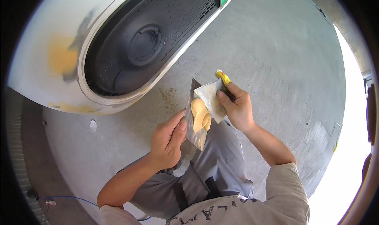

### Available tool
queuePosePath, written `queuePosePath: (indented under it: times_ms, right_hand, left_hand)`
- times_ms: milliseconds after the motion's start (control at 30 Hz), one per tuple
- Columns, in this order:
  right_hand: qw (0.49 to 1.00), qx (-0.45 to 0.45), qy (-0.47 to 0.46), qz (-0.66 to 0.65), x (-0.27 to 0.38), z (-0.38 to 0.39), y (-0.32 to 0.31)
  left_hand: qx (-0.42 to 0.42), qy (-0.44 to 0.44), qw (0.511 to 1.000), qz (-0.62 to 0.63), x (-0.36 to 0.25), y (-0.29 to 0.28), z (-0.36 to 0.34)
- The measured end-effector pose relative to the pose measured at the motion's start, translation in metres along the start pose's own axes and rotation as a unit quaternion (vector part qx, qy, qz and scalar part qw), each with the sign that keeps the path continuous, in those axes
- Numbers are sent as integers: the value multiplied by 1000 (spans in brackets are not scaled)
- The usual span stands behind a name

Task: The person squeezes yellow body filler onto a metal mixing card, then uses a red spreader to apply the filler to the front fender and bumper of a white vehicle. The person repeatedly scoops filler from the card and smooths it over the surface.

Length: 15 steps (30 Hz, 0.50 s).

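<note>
Together, plate (197, 140), tan putty (199, 113), handheld scraper (211, 98)

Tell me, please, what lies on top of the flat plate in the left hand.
A thick dollop of beige putty lies on the flat plate; the surface beneath it is hidden.

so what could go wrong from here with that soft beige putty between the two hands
The soft beige putty bulges at the edge of the thin grey plate in the left hand, so some might drop onto the grey cloth trousers below. The bare right hand pinches the flat silver-grey spreader close by, so its fingers could get smeared.
</note>
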State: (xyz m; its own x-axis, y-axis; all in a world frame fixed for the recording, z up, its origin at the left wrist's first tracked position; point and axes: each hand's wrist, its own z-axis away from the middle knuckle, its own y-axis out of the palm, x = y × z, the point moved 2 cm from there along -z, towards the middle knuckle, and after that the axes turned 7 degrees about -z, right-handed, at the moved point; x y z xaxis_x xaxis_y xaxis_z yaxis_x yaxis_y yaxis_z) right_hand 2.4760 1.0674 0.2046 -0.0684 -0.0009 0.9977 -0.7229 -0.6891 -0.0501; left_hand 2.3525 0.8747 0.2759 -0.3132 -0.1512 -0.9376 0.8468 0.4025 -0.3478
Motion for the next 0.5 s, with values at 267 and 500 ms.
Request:
queuePosePath:
  times_ms: [267,500]
  right_hand:
    - [986,59,23,-154,-20,56,-17]
    - [924,-86,-367,-64,10,68,-53]
  left_hand:
    - [-36,-124,991,23,3,29,-35]
    - [42,-146,984,98,21,55,-71]
